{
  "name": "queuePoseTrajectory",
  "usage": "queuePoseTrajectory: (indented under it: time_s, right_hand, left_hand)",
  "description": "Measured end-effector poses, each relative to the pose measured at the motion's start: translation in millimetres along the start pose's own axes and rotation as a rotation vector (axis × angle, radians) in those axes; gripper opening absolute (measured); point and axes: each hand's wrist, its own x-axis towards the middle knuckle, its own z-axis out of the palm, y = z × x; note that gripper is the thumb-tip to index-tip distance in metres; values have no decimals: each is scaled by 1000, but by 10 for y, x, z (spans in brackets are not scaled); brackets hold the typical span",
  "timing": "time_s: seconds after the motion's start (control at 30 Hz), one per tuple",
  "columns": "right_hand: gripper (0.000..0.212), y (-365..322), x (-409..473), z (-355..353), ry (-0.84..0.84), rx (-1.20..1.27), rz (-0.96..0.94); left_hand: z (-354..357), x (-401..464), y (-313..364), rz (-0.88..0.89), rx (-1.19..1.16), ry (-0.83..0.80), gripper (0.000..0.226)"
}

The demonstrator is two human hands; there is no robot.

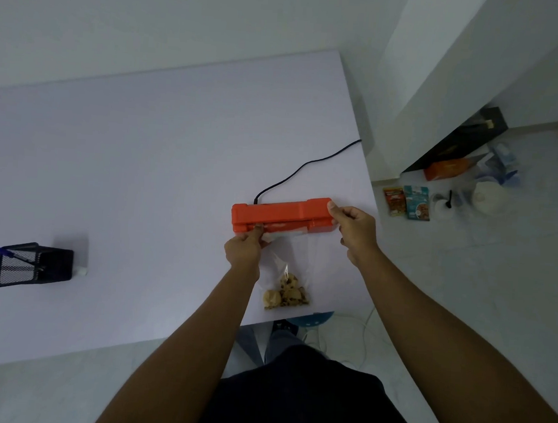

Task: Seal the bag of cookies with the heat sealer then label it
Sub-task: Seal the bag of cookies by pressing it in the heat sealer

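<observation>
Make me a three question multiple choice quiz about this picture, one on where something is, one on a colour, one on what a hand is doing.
1. Where does the pen holder stand on the table?
A. Far left of the heat sealer
B. On top of the sealer
C. Right of the sealer

2. What colour is the sealer?
A. Blue
B. Orange
C. Green

3. What is the left hand doing?
A. Resting flat on the table
B. Holding a pen
C. Pinching the bag of cookies at the sealer's slot

Answers: 1 A, the black mesh holder sits far left, apart from the sealer. 2 B, its body is bright orange. 3 C, the fingers pinch the bag's top edge, while the right hand grips the sealer's right end.
</observation>
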Motion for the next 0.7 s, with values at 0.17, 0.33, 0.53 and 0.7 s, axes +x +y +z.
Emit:
queuePoseTrajectory:
  time_s: [0.17,0.33,0.53,0.7]
  right_hand:
    - [33,6,-27,6,6,11,-5]
    - [35,18,-40,19,18,9,-9]
    - [39,45,-23,13,23,16,5]
    - [39,61,-22,32,37,25,-9]
  left_hand:
    - [-3,-16,0,3,-1,-6,24]
    - [-10,-23,4,-2,-9,-3,23]
    - [9,-43,27,-12,-8,8,21]
    - [17,-35,26,-13,-3,8,20]
